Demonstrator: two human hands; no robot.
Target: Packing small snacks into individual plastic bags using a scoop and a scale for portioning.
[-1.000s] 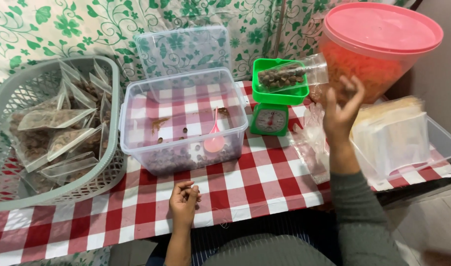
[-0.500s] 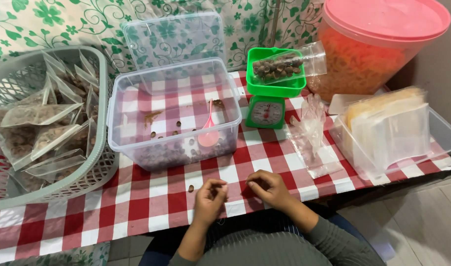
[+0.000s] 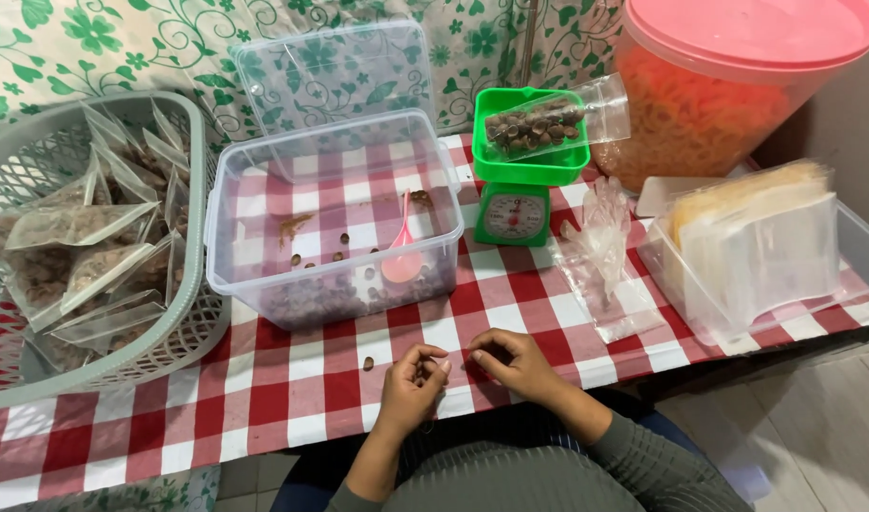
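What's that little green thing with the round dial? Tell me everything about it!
It is a small green kitchen scale that looks like plastic. It stands upright on the red-and-white checked tablecloth, right of the clear tub. Its front has a round white dial facing the camera. On top sits a green tray, and across that tray lies a clear plastic bag of small brown round pieces. A heap of empty clear bags lies just to its right. No hand touches it.

L hand [image 3: 413,382] and R hand [image 3: 512,364] sit close together, fingertips nearly meeting, both loosely curled, palms turned inward, nothing visibly gripped. Wrists bent slightly. Forearms angle up from below; R forearm in grey ribbed sleeve, L forearm bare.
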